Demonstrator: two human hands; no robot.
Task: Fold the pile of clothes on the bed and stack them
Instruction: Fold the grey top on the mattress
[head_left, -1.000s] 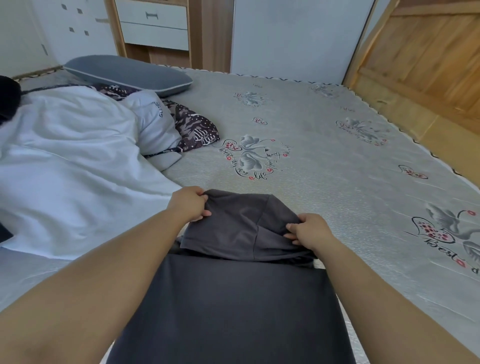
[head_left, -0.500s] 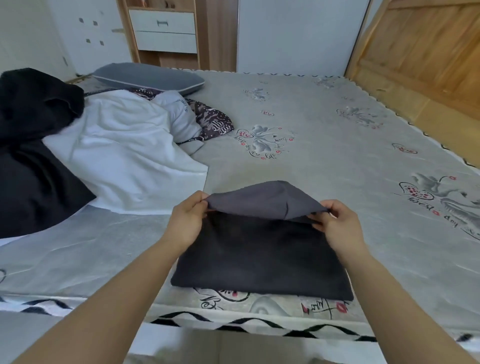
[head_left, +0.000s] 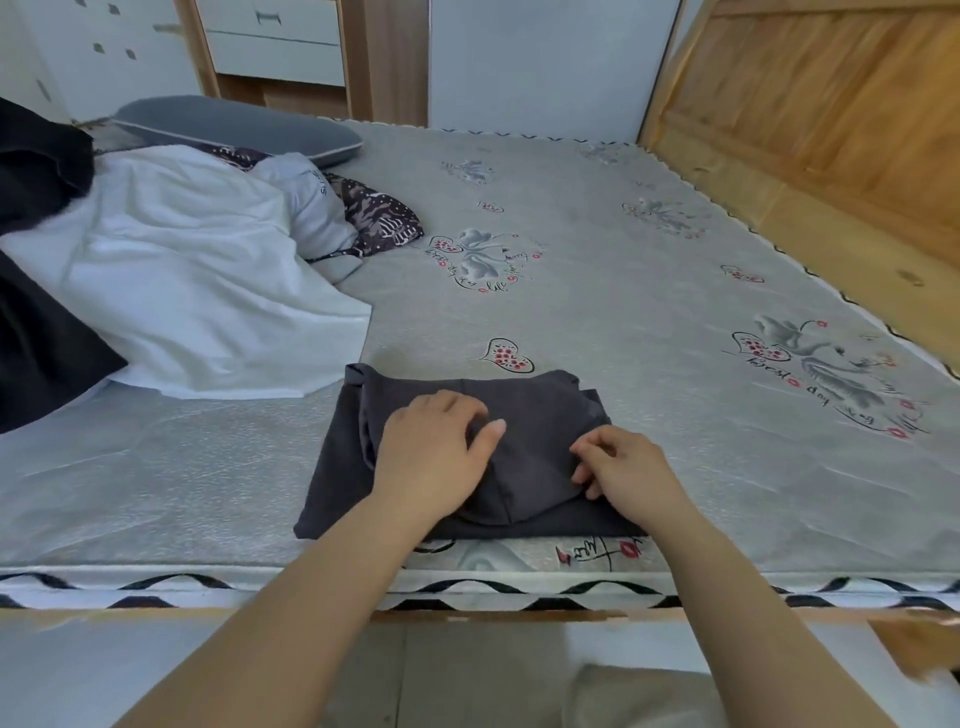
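Note:
A dark grey garment (head_left: 535, 402) lies folded into a rectangle at the near edge of the bed (head_left: 649, 291). My left hand (head_left: 434, 457) rests flat on its folded-over flap, fingers relaxed. My right hand (head_left: 626, 470) sits at the flap's right side with curled fingers pinching the fabric. To the left lies the loose pile: a white garment (head_left: 182, 291), a black garment (head_left: 36, 338) under it, and a dark patterned piece (head_left: 382, 218) behind.
A grey pillow (head_left: 234, 130) lies at the far left of the bed. A wooden panel (head_left: 831, 130) runs along the right side and drawers (head_left: 275, 31) stand behind. The bed's centre and right show bare mattress.
The raised flap of the grey garment has been brought down toward me onto the rest. My left hand let go of it and now lies flat on top.

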